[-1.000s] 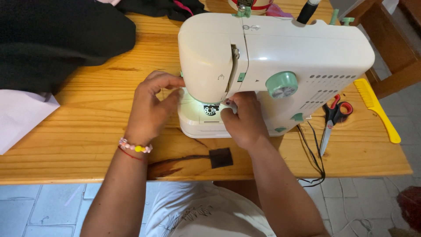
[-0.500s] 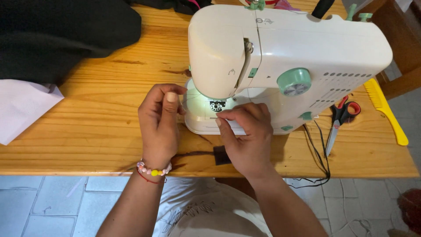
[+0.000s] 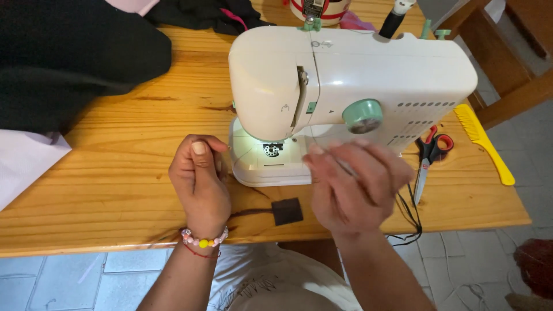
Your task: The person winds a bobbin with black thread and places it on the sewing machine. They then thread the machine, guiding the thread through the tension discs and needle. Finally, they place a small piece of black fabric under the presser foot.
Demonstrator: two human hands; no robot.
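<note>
White plastic sewing machine (image 3: 345, 86) sits just behind both hands near the table's front edge; left hand (image 3: 200, 178) pinches thread, right hand (image 3: 357, 184) too blurred to tell.

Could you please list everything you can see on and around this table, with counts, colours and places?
sewing machine: 1, white with green dial, table centre
table: 1, light wood
scissors: 1, red and black handles, right of machine
comb: 1, yellow, far right
black cloth: 1, upper left
white cloth: 1, left edge
dark patch: 1, front edge
bead bracelet: 1, pink and yellow, left wrist
left hand: closed, beside machine base
right hand: blurred, before machine
</note>
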